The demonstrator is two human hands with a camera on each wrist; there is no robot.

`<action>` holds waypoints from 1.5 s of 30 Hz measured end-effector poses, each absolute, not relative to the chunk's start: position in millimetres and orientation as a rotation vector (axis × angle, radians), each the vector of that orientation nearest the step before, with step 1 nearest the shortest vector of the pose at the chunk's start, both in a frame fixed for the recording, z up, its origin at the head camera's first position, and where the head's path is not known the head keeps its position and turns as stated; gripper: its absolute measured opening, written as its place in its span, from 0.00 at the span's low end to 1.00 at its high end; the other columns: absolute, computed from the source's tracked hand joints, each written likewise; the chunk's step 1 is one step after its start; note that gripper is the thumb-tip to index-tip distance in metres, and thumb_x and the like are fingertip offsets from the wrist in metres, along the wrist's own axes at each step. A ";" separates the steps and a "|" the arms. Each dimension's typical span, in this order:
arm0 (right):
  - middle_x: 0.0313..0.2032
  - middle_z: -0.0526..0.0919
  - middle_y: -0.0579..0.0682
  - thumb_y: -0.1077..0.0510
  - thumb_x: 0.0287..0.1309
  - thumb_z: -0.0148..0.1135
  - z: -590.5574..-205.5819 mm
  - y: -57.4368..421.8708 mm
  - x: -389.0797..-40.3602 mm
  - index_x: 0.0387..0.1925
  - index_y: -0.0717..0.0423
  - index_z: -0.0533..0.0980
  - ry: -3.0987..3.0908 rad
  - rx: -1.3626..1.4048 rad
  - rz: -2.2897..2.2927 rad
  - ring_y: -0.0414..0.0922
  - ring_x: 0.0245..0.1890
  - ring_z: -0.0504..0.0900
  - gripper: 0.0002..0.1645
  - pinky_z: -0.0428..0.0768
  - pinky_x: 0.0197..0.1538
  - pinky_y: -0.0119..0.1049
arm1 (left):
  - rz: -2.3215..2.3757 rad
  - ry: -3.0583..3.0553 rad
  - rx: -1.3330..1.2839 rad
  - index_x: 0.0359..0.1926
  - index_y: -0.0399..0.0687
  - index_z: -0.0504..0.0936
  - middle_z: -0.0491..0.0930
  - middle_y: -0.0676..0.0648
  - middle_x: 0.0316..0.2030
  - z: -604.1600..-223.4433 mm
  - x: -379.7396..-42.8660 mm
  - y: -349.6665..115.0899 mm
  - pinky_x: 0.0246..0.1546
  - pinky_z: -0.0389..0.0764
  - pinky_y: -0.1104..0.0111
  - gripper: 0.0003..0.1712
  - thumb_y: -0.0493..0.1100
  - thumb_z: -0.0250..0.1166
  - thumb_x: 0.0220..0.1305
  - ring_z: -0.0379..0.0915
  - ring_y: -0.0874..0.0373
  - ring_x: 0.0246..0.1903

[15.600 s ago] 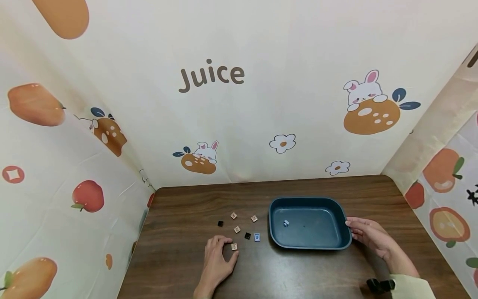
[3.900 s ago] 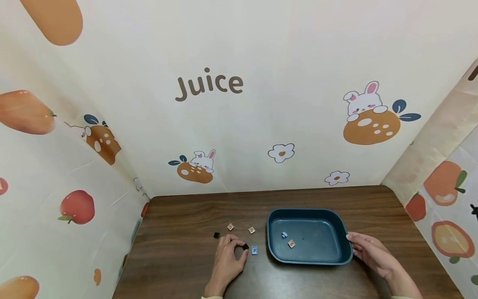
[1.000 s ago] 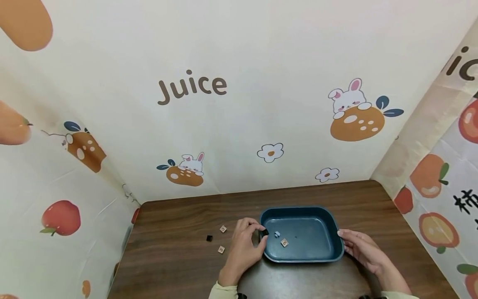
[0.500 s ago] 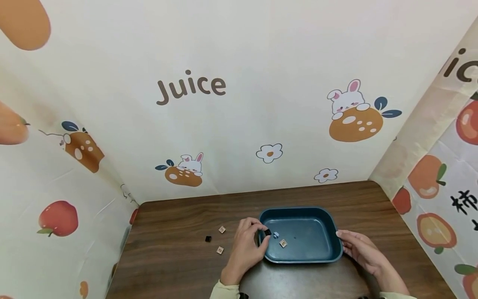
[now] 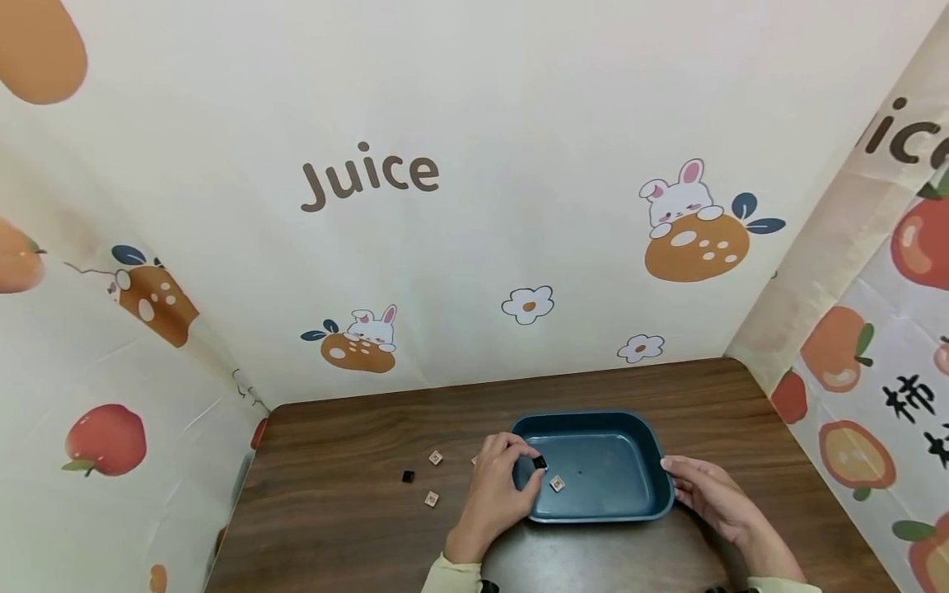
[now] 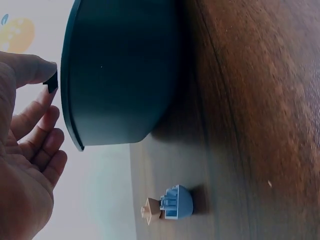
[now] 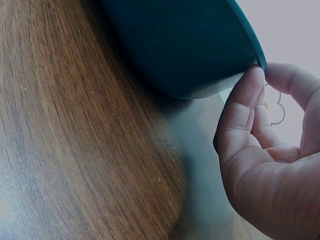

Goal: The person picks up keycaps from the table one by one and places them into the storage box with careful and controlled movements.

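Observation:
Thumb and index finger of my left hand pinch a small black keycap over the left end of a dark blue rectangular tray. In the left wrist view the black keycap overlaps the tray's rim. A beige keycap lies inside the tray, just right of the pinched one. With thumb and fingertips my right hand grips the tray's right rim; the right wrist view shows the tray's edge between them. The small blue piece inside the tray is mostly hidden behind the black keycap.
Left of the tray, a black keycap and beige keycaps lie on the wooden table. One beige keycap is partly covered by my left hand. A blue keycap stands on the table in the left wrist view. Printed curtains enclose the table.
A beige keycap formerly by my left hand on the table is gone; one lies in the tray. My left hand has picked up a black keycap and carried it right, over the tray.

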State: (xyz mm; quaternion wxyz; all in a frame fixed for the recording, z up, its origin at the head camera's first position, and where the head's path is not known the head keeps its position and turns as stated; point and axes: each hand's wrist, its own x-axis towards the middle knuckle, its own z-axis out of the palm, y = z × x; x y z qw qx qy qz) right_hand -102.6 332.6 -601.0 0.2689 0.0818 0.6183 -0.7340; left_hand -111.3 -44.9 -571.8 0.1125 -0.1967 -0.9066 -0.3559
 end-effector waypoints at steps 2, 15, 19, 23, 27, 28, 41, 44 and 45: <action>0.40 0.88 0.32 0.54 0.83 0.49 -601.5 332.5 -102.4 0.44 0.38 0.86 1.665 0.219 -1.982 0.28 0.43 0.84 0.18 0.84 0.52 0.25 | -1.043 -2.662 -0.580 0.42 0.58 0.88 0.80 0.57 0.46 -572.7 -111.5 -43.6 0.57 0.79 0.59 0.08 0.48 0.77 0.63 0.74 0.60 0.52; 0.40 0.88 0.32 0.53 0.82 0.50 -602.2 332.5 -102.4 0.43 0.38 0.86 1.656 0.244 -1.984 0.28 0.42 0.84 0.18 0.84 0.51 0.25 | -1.051 -2.670 -0.607 0.44 0.59 0.88 0.81 0.57 0.45 -576.4 -114.0 -36.3 0.53 0.79 0.61 0.08 0.47 0.76 0.65 0.74 0.60 0.50; 0.40 0.88 0.32 0.53 0.82 0.50 -601.0 331.9 -103.2 0.43 0.38 0.86 1.647 0.256 -1.994 0.28 0.42 0.84 0.17 0.84 0.51 0.25 | -1.049 -2.659 -0.616 0.44 0.58 0.88 0.81 0.56 0.45 -577.6 -114.4 -33.9 0.53 0.79 0.62 0.09 0.47 0.76 0.64 0.74 0.59 0.50; 0.39 0.88 0.32 0.53 0.82 0.50 -600.4 332.4 -103.4 0.43 0.38 0.87 1.640 0.254 -1.996 0.28 0.41 0.84 0.18 0.84 0.51 0.25 | -1.040 -2.651 -0.630 0.44 0.59 0.87 0.81 0.57 0.46 -578.4 -115.2 -30.8 0.54 0.79 0.62 0.09 0.48 0.76 0.64 0.74 0.60 0.50; 0.39 0.87 0.32 0.53 0.82 0.49 -600.9 333.1 -103.1 0.43 0.39 0.87 1.641 0.241 -1.991 0.28 0.41 0.83 0.19 0.84 0.51 0.25 | -1.043 -2.648 -0.640 0.44 0.59 0.87 0.81 0.57 0.45 -579.8 -115.6 -28.1 0.54 0.79 0.62 0.09 0.48 0.76 0.64 0.75 0.60 0.50; 0.38 0.87 0.32 0.53 0.82 0.49 -601.1 333.2 -103.0 0.43 0.39 0.87 1.641 0.240 -1.990 0.28 0.41 0.83 0.19 0.84 0.51 0.25 | -1.042 -2.647 -0.643 0.44 0.60 0.87 0.81 0.58 0.45 -580.4 -115.5 -27.5 0.54 0.79 0.62 0.09 0.48 0.76 0.64 0.75 0.61 0.50; 0.40 0.88 0.32 0.54 0.83 0.49 -605.4 330.3 -101.4 0.44 0.39 0.86 1.606 0.197 -2.013 0.28 0.42 0.84 0.19 0.83 0.51 0.25 | -0.992 -2.636 -0.686 0.42 0.59 0.88 0.80 0.59 0.43 -588.7 -111.7 -21.1 0.53 0.80 0.64 0.08 0.48 0.77 0.63 0.75 0.63 0.48; 0.40 0.88 0.31 0.54 0.83 0.49 -605.6 331.8 -102.0 0.44 0.38 0.86 1.620 0.202 -2.009 0.28 0.42 0.84 0.19 0.83 0.51 0.25 | -0.979 -2.657 -0.688 0.42 0.60 0.88 0.80 0.59 0.43 -589.7 -112.6 -19.3 0.55 0.80 0.64 0.08 0.49 0.76 0.63 0.74 0.63 0.49; 0.40 0.88 0.31 0.54 0.83 0.49 -605.6 332.2 -102.1 0.44 0.38 0.86 1.627 0.206 -2.007 0.28 0.42 0.84 0.19 0.83 0.51 0.25 | -0.976 -2.661 -0.690 0.42 0.60 0.88 0.80 0.59 0.44 -590.0 -113.0 -18.7 0.55 0.80 0.63 0.08 0.49 0.76 0.64 0.74 0.63 0.49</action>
